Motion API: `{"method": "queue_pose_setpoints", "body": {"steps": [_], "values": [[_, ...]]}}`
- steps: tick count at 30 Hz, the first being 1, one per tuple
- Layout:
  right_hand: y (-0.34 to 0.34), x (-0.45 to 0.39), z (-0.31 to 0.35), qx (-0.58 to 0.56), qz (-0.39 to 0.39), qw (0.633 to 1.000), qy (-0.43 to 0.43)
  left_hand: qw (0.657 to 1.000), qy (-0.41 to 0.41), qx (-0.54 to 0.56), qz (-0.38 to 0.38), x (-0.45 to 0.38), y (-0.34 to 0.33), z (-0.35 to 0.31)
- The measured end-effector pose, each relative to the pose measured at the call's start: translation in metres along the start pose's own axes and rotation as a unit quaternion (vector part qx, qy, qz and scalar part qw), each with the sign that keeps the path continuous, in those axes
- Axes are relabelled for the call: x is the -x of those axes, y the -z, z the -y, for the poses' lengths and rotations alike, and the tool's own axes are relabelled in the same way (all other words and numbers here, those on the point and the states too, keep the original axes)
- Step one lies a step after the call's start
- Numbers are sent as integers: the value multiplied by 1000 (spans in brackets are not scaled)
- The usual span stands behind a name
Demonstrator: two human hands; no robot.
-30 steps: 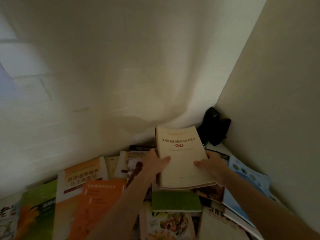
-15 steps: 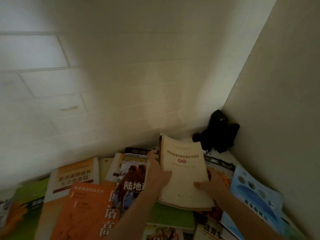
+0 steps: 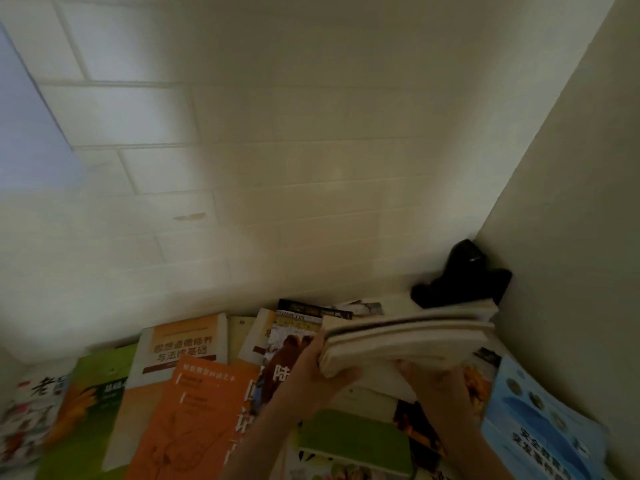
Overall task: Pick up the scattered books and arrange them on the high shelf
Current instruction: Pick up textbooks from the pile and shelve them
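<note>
Holding a small stack of cream-covered paperback books, both hands keep it lifted nearly edge-on above the scattered pile, right of centre. Left hand: fingers curled under the near-left corner, thumb side against the spines. Right hand: beneath the stack, fingers curled up around its lower edge.

Handling, judged: moderate weight, limp covers, loose volumes liable to slide apart; best clamped at the spine edge with support underneath.

Remaining stock, lying flat and overlapping: orange softcover book near left, beige-and-orange textbook behind it, green-covered book further left, pale blue booklet near right.

Containers: none visible. Black object in far right corner, unidentified.
</note>
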State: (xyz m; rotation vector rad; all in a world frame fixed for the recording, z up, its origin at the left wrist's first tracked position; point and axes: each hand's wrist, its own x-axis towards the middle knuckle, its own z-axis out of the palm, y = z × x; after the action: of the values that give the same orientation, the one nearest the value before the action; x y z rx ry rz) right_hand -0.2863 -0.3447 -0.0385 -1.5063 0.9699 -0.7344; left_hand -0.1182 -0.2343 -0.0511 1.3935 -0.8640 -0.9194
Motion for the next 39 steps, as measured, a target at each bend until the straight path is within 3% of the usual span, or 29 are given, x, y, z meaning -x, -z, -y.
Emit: {"method": "queue_pose_setpoints", "body": {"steps": [3,7,10,13,16,18,22,27,28,30,32,35,39], "values": [[-7,-5,12,55,-30,995,72,999,4,9,-37,-7,1,-1],[-5,-1,-5,40,-84,995,18,997,0,29,-71,-9,-4,-2],[-13,3,-11,-1,-80,997,14,993,9,75,-94,-8,-10,-3],[-15,3,-15,-28,-91,995,12,995,0,75,-68,-11,-8,-9],[-14,9,-24,-47,-71,996,-8,996,7,70,-46,-8,-6,-5],[-17,15,-23,-38,-44,998,-17,993,20,92,-72,-4,-7,4],[-8,8,-13,29,-30,999,-17,990,71,80,-96,-11,-7,-5],[36,1,5,-41,19,988,-147,973,227,42,-2,-16,-12,-25],[44,0,2,-53,19,982,-183,972,233,18,11,-14,-13,-22],[57,1,-6,-64,18,971,-231,966,205,-159,-8,-12,-9,-10],[66,5,-18,-57,0,966,-254,916,216,-333,-58,-9,-4,8],[72,12,-41,-32,-17,956,-291,873,278,-394,-73,1,-12,23],[72,17,-50,-29,-16,954,-299,868,292,-391,-94,-5,-20,35]]}}
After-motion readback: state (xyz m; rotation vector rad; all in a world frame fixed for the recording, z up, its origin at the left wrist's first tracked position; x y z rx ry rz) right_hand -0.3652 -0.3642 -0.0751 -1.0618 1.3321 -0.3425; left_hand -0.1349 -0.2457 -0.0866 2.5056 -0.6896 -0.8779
